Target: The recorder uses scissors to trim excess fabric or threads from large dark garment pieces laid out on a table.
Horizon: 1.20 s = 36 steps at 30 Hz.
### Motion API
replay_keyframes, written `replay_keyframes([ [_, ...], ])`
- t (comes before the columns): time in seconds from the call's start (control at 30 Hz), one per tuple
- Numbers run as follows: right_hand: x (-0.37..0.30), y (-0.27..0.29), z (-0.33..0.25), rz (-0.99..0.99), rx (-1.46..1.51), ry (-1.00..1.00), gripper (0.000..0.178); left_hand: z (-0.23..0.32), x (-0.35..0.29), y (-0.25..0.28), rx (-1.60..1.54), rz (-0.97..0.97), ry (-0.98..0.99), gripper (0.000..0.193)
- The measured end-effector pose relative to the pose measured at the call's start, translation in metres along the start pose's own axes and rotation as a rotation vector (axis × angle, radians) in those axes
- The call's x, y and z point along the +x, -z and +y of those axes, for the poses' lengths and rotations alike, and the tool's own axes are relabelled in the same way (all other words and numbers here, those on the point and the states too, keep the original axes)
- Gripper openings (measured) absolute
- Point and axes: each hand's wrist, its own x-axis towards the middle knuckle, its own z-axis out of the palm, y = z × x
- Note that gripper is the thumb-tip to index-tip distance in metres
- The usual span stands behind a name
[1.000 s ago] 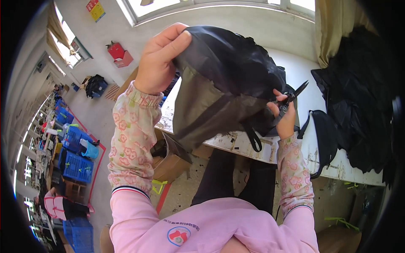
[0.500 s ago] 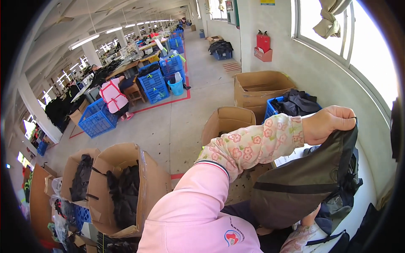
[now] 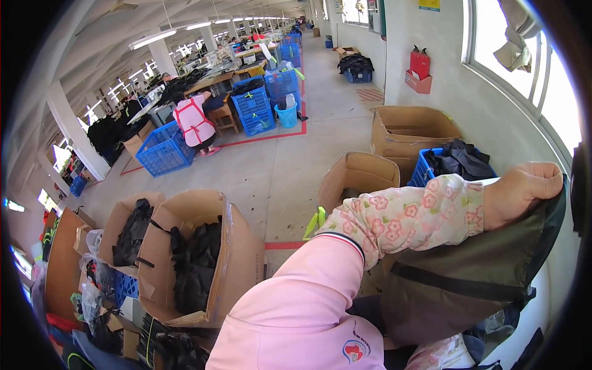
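Gripping an olive cloth (image 3: 425, 311) by its edge, the left hand (image 3: 524, 188) is at three o'clock, the cloth hanging toward four, where it might drop if that pinch slips; the right hand's hold is hidden.

One left hand (image 3: 523, 190), one olive cloth (image 3: 456, 308), two cardboard boxes (image 3: 240, 265) with black cloth (image 3: 196, 271) inside, two open boxes (image 3: 410, 147) near the wall (image 3: 404, 52), one bucket (image 3: 287, 116), one stool (image 3: 223, 116)

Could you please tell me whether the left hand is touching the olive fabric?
Touching: the head view shows the left hand gripping the olive fabric at its top.
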Motion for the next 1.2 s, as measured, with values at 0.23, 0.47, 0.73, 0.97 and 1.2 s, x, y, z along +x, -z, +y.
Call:
replay_keyframes([
  [0.23, 0.017, -0.038, -0.002, -0.142, 0.143, -0.080, 0.023, -0.006, 0.012, -0.005, 0.114, -0.042, -0.135, 0.018],
  [0.47, 0.032, -0.076, -0.013, -0.241, 0.256, -0.167, 0.022, 0.001, 0.011, 0.008, 0.253, -0.009, -0.205, 0.019],
  [0.73, 0.047, -0.123, -0.035, -0.333, 0.397, -0.241, 0.021, -0.002, 0.008, 0.002, 0.123, 0.033, -0.149, 0.019],
  [0.97, 0.060, -0.158, -0.057, -0.356, 0.509, -0.298, 0.021, -0.013, 0.008, -0.020, 0.135, 0.025, -0.179, 0.021],
  [1.2, 0.010, -0.060, -0.085, 0.062, 0.489, -0.323, 0.020, 0.031, -0.018, 0.047, 1.171, -0.026, -0.599, 0.038],
])
